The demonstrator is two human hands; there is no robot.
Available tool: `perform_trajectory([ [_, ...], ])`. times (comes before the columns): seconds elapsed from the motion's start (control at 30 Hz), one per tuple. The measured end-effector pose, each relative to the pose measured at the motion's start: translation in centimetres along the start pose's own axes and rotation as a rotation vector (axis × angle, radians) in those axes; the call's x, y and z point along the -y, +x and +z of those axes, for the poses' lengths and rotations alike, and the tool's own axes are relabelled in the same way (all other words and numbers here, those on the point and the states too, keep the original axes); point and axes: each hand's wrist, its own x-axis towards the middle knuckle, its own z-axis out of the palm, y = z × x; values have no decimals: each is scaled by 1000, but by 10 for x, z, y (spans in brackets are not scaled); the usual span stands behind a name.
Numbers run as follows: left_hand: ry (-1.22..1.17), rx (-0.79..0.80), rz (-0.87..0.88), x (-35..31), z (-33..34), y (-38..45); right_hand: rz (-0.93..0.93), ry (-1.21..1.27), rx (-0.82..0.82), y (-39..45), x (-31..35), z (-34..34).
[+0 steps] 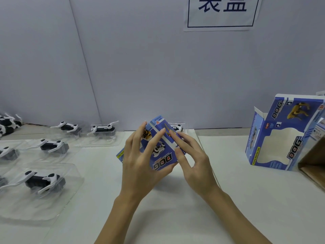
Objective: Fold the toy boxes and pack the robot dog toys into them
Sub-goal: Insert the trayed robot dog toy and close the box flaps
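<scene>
A blue toy box (pixel 161 147) printed with "DOG" is held above the table centre between both hands. My left hand (pixel 140 161) grips its left side and underside, fingers spread over the front. My right hand (pixel 191 155) presses fingers against the box's right edge, thumb on the lower corner. Several black-and-white robot dog toys in clear plastic trays lie to the left, such as one (pixel 42 178) near me and another (pixel 102 128) by the wall. One more dog (pixel 178 127) is partly hidden behind the held box.
An unfolded blue window box (pixel 277 138) stands upright at the right. A brown carton (pixel 313 164) sits at the right edge. A grey wall with a paper sign (pixel 221 13) backs the white table (pixel 175 208).
</scene>
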Motion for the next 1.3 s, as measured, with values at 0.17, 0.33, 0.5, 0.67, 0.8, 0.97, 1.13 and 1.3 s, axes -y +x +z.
perform_trajectory([
  [0.17, -15, 23, 43, 3, 1, 0, 10, 36, -72, 0, -3, 3],
  [0.33, 0, 14, 47, 5, 2, -2, -19, -16, -52, 0, -6, 3],
  [0.5, 7, -9, 30, 5, 1, -3, -40, -64, 13, -2, -11, 4],
  [0.67, 33, -37, 6, 6, 0, -3, -57, -183, 52, -3, -15, 6],
  [0.8, 54, -54, 11, 3, 0, -1, -79, -203, 22, -3, -18, 7],
  [0.97, 54, -54, -9, 2, -1, -1, -70, -178, 31, -4, -21, 9],
  [1.13, 63, -41, 2, 1, 1, -1, -74, -142, -6, -5, -23, 12],
  [1.3, 81, -32, -17, -1, 1, 0, -49, -94, -36, -6, -26, 13],
])
